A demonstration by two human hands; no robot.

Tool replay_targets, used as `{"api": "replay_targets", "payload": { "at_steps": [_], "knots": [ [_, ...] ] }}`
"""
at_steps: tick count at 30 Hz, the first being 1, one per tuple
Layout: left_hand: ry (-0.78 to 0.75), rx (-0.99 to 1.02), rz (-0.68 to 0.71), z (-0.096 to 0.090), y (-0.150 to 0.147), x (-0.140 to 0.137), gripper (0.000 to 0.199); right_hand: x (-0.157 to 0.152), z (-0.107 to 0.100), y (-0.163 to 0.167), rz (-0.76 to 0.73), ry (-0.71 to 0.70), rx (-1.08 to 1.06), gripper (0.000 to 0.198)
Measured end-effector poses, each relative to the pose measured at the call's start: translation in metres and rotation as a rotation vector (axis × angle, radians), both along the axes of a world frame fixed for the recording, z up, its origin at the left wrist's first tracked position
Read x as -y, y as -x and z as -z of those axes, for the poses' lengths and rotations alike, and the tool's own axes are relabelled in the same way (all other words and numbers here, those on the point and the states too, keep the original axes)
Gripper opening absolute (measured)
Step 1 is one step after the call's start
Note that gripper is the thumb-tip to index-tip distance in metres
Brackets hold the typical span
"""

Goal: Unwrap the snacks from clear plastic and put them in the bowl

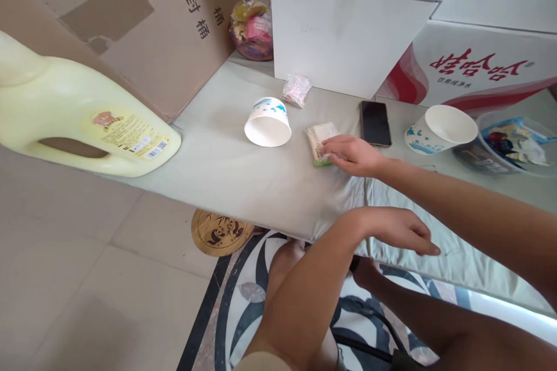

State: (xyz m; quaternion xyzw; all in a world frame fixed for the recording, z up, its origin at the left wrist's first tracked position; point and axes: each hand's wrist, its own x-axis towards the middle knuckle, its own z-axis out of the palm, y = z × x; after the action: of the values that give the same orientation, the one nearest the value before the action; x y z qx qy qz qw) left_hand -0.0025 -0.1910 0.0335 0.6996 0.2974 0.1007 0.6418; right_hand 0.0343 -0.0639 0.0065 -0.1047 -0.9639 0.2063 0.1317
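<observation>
My right hand [353, 154] reaches in from the right, its fingers closed over the near right side of a small cream pack of tissues [321, 134] in clear plastic with a green edge. The pack lies on the cloth-covered surface. Lower down, my left hand [402, 231] hangs over the front part of the cloth, wrist bent, fingers drawn together toward the right. Whatever its fingertips hold, if anything, is too small to make out. A paper cup [268, 130] with blue print lies tipped, mouth toward me, left of the pack. Behind the pack is a crinkled clear wrapper with pink [297, 90].
A black phone [375, 123], an upright paper bowl [440, 129] and a clear tub of small items [513, 148] are to the right. White boxes [348, 40] and a cardboard box [130, 29] stand behind. At left, a big pale-yellow jug [82, 110] lies across the surface edge.
</observation>
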Motion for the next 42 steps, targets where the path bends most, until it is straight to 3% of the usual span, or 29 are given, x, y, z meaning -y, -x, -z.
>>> {"api": "replay_targets", "payload": {
  "at_steps": [4,7,9,12,14,15,20,26,30,33,35,38,40,42],
  "knots": [
    [0.207,0.377,0.265,0.001,-0.002,0.004,0.017,0.034,-0.018,-0.049,-0.037,0.134,0.102,0.031],
    [0.278,0.420,0.315,0.004,-0.005,0.003,0.017,0.047,-0.029,-0.074,0.023,0.180,0.164,0.023],
    [0.291,0.395,0.316,0.004,-0.008,0.001,0.017,0.047,-0.033,-0.082,0.101,0.123,0.165,0.023],
    [0.288,0.352,0.307,0.001,-0.010,-0.004,0.020,0.036,-0.034,-0.079,0.213,-0.025,0.172,0.056],
    [0.268,0.344,0.294,-0.001,-0.011,-0.005,0.022,0.026,-0.033,-0.073,0.236,-0.048,0.236,0.078],
    [0.250,0.351,0.287,-0.001,-0.011,-0.006,0.022,0.021,-0.033,-0.069,0.222,-0.030,0.282,0.079],
    [0.194,0.366,0.271,0.001,-0.010,-0.004,0.024,0.012,-0.030,-0.062,0.130,0.004,0.350,0.030],
    [0.225,0.361,0.237,-0.007,-0.002,-0.002,0.021,0.015,-0.030,-0.058,0.136,-0.003,0.437,0.031],
    [0.252,0.397,0.185,-0.014,0.008,0.001,0.019,0.018,-0.029,-0.067,0.299,0.053,0.468,0.037],
    [0.303,0.504,0.053,-0.016,0.018,0.005,0.019,0.009,-0.029,-0.084,0.412,0.074,0.326,0.039],
    [0.332,0.645,-0.125,-0.016,0.024,0.006,0.021,-0.002,-0.034,-0.097,0.524,0.040,0.170,0.039],
    [0.332,0.937,-0.597,-0.013,0.032,0.000,0.034,-0.015,-0.053,-0.114,0.679,-0.011,0.014,0.042],
    [0.274,1.041,-0.992,-0.010,0.034,-0.007,0.041,-0.013,-0.069,-0.120,0.669,-0.023,-0.017,0.046],
    [0.223,0.984,-1.224,-0.007,0.033,-0.013,0.037,-0.005,-0.082,-0.124,0.582,-0.021,-0.011,0.050]
  ]
}}
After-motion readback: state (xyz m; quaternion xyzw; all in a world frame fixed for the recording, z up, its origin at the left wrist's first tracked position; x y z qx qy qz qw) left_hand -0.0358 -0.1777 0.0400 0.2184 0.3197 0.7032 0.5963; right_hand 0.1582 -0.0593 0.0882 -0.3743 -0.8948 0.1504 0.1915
